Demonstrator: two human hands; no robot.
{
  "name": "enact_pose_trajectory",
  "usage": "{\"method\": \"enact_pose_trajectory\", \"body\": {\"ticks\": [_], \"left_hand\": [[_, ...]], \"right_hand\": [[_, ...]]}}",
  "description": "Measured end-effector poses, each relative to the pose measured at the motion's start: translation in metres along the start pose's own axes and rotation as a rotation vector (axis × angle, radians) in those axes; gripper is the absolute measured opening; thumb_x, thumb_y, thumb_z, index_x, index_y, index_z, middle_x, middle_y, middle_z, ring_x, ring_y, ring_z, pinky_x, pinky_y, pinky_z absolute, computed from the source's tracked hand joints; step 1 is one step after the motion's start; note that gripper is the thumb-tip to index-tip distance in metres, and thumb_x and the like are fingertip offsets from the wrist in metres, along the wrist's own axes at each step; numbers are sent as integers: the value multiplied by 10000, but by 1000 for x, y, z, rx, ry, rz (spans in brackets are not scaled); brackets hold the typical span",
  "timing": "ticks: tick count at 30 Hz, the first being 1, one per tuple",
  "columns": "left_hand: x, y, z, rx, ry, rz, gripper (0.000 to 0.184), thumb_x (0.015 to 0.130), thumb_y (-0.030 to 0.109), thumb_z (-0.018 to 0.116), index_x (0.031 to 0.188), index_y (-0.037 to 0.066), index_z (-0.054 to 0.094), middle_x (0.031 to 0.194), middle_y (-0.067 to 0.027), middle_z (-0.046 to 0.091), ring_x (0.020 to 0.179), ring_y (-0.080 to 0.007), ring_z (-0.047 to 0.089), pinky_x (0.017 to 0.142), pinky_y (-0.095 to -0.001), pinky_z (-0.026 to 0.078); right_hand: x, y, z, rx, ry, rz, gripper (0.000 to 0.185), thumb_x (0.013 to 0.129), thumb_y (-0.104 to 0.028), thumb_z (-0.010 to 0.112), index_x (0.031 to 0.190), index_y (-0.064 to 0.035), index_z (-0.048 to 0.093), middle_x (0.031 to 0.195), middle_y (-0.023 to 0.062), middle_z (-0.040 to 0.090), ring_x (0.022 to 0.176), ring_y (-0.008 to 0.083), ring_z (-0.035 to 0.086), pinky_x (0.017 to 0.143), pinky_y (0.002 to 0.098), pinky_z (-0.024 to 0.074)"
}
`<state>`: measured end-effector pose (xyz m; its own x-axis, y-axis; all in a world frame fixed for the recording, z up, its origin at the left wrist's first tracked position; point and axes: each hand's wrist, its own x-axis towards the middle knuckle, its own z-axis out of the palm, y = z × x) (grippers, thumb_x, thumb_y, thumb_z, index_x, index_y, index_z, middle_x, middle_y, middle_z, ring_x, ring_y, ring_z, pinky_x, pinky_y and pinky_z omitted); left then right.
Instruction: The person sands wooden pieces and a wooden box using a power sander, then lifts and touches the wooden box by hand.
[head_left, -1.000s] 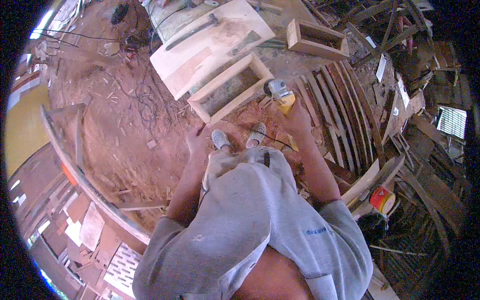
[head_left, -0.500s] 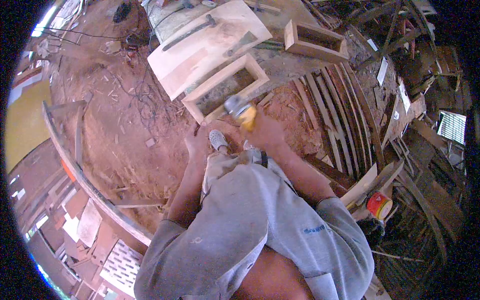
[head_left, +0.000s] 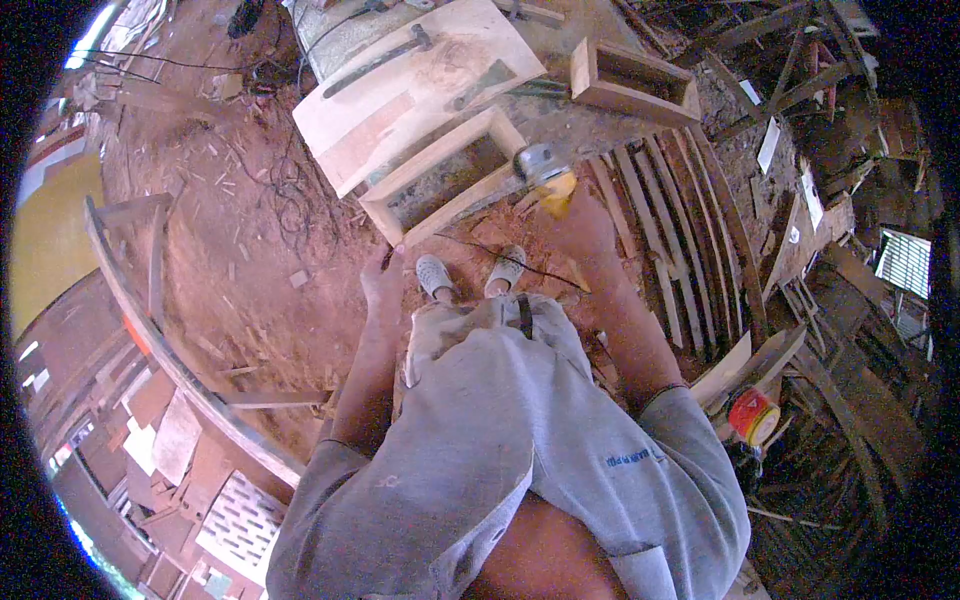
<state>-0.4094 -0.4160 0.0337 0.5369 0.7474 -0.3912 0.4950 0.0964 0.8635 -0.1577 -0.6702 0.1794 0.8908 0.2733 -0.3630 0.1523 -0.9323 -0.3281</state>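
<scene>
Littered reddish ground [head_left: 225,235] backs a pale, hollow, rectangular wooden frame [head_left: 430,157].

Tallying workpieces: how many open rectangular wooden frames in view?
2: near frame, its near corner by the left hand; far frame, upper right of it. More may be hidden in the clutter.

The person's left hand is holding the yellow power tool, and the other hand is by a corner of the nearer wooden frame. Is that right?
Not quite. The head view shows the yellow power tool in the right hand. The other, the left hand, is by a corner of the nearer wooden frame, as you said.
</scene>
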Motion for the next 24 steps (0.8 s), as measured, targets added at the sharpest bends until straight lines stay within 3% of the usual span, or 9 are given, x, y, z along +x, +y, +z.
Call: {"method": "enact_pose_trajectory", "body": {"ticks": [3,6,9,12,15,17,22,24], "left_hand": [[-3,14,-1,70,-8,-27,328,981,247,729,1231,36,751,901,-12,723,789,-86,579,722,-292,499],[-4,8,-2,42,-13,23,327,997,239,712,1238,20,740,987,-22,731,861,-74,595,782,-285,504],[1,-30,-2,-359,-52,-111,326,999,204,704,1254,1,717,1072,-33,724,960,-91,624,869,-273,505],[-17,-10,-10,-620,-146,-296,361,1026,220,644,1316,5,652,1202,-63,702,1123,-173,644,994,-310,491],[-16,-42,-3,-1060,-156,-133,406,1051,269,573,1369,17,591,1305,-112,663,1264,-269,600,1082,-375,453],[-20,-50,-4,-1089,-141,-107,468,1067,335,466,1394,15,563,1438,-167,594,1348,-313,541,1125,-416,407],[-14,-45,-8,-1246,-204,-298,548,1028,408,420,1378,14,569,1423,-157,612,1323,-295,552,1106,-392,404],[-19,-36,-5,-1246,-107,-322,577,1017,441,404,1349,6,584,1426,-158,613,1323,-293,551,1107,-384,394]], "right_hand": [[23,21,-13,38,153,-43,870,800,-585,787,1357,29,521,1110,264,731,1031,455,708,895,519,571],[23,15,-30,120,61,124,840,805,-555,796,1362,10,521,1180,268,710,1086,452,691,914,519,559],[7,10,-25,122,127,4,806,813,-532,796,1369,-12,529,1161,264,715,1089,454,689,902,529,559],[-16,-17,-22,146,191,-388,826,814,-533,796,1397,-20,515,1078,247,737,1014,462,709,861,547,567],[-28,-47,5,-85,-99,-455,855,810,-538,790,1427,-26,496,1008,236,746,922,461,724,818,554,576],[-39,-69,20,-187,-174,-549,869,802,-539,792,1438,-33,486,977,232,748,881,453,731,797,553,582],[-43,-104,43,-312,-354,-700,901,780,-532,804,1455,-53,446,1043,241,737,916,434,735,806,556,582],[-41,-109,54,-342,-359,-747,894,783,-520,802,1455,-52,442,1069,243,733,935,434,733,816,554,581]]}}
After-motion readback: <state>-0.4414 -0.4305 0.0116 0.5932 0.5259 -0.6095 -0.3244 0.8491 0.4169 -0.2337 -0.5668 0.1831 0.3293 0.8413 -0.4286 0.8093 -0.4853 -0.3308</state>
